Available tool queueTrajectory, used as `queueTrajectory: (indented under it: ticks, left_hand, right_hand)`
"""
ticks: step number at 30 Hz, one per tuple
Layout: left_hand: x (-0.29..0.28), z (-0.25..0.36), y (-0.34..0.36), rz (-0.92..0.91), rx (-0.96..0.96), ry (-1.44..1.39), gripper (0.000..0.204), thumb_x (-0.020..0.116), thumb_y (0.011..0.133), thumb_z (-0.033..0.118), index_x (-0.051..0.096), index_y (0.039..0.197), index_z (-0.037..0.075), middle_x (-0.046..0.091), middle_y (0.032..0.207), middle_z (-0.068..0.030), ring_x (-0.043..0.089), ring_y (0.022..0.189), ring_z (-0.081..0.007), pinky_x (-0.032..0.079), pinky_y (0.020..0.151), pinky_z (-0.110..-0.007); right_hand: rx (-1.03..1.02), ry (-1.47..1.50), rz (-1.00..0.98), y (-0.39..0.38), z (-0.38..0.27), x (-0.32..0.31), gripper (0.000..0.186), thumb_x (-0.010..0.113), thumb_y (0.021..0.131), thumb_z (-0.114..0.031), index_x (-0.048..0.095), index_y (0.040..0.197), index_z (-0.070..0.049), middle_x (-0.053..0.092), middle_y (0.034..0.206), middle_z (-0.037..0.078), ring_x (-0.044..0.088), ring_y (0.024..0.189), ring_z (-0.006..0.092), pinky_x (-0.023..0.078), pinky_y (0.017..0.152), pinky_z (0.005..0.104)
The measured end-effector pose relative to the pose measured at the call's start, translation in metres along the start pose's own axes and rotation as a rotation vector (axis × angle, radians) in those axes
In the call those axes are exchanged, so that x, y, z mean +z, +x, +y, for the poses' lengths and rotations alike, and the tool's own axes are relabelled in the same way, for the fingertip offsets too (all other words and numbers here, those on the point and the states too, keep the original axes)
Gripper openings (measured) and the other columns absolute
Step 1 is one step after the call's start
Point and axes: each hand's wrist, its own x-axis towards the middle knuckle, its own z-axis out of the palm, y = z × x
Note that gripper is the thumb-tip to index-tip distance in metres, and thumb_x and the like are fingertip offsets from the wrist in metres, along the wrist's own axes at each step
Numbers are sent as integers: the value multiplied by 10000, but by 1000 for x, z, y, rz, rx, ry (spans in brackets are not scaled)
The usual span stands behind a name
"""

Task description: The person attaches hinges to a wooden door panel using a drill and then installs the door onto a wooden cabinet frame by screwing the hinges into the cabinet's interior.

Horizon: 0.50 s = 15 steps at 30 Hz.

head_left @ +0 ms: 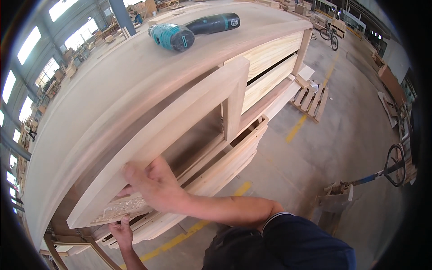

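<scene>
A pale wooden door frame (180,114) with an open window and a carved panel (123,208) stands tilted against the front of a large unpainted wooden cabinet (108,90). My right hand (150,184) is closed round the frame's rail, its thumb on the face and the other fingers partly hidden behind the wood. Lower down, at the edge beside the carving, my left hand (121,231) pinches the frame, with its fingertips partly out of sight. On the cabinet top lies a teal and black cordless drill (180,33).
Light drawer fronts (270,63) fill the cabinet's right part, and an open drawer (243,148) juts out below. On the concrete floor are a slatted pallet (310,101), a pallet jack (369,180) and a bicycle (330,36). Steel columns (120,15) rise at the far left.
</scene>
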Motion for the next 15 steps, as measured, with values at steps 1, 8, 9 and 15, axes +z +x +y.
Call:
queueTrajectory:
  ticks: [1,8,9,15]
  left_hand:
    - [1,-2,1,3,13,6,315,729,937,203,594,1139,3,659,1034,-63,599,933,-145,475,895,-306]
    - [-3,-15,18,-15,41,109,376,724,942,208,579,1208,-14,658,1129,-79,592,1051,-162,442,975,-318]
    - [-5,-17,21,-15,39,108,376,724,942,208,579,1208,-14,658,1129,-79,592,1051,-162,442,975,-318]
    - [5,1,35,-65,-25,96,451,731,940,222,551,1274,-21,637,1217,-102,573,1124,-177,402,1038,-330]
  right_hand:
    - [3,0,3,1,1,-1,397,520,1053,-207,390,1381,-24,578,1291,129,642,1121,245,632,832,403]
    - [-2,25,10,20,5,-13,453,569,1034,-285,358,1355,-43,554,1271,107,629,1114,206,634,806,375]
    - [-11,32,37,22,4,-14,450,563,1036,-286,356,1355,-45,553,1273,108,630,1113,211,634,805,378]
    - [-45,52,24,32,1,-18,451,538,1046,-276,375,1376,-15,578,1280,162,656,1103,279,641,806,431]
